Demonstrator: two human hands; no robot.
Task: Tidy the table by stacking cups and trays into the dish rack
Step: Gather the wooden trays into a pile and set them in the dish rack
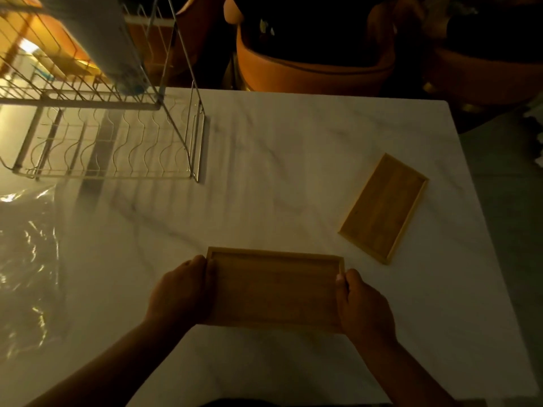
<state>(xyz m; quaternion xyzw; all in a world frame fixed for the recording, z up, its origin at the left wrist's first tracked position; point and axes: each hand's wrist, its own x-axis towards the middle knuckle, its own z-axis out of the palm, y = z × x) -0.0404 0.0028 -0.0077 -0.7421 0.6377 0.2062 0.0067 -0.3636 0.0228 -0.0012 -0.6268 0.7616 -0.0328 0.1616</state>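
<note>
- Counter (279, 171): pale marble top that carries every item. The light is dim and parts of the view are blurred.
- Rack (117, 148): wire dish rack at the far left of the counter, with 2 tiers. The lower tier has wavy slot wires and looks empty. Something pale stands in the upper tier, too blurred to identify.
- Plastic (26, 259): clear crumpled sheet on the left edge, in front of the rack.
- Tray 1 (274, 289): wooden, rimmed, held level near the front of the counter, long side facing the person. Whether it rests on the counter or is just clear of it cannot be told.
- Tray 2 (385, 208): same kind, lying flat and angled on the right side, well apart from tray 1 and the rack.
- Left hand (179, 292): fingers clamped on the left short end of tray 1, thumb on the rim.
- Right hand (364, 304): fingers clamped on the right short end, thumb on the rim.
- No cups are visible.
- Step in hand, as judged: carry tray 1 to the rack.
- Procedure: keep both end grips even. Move left and forward, passing above the plastic. Tip the tray on edge before it reaches the wires. Align it with 1 slot in the lower tier, then lower it until the wires support it. Release only when it stands unaided.
</note>
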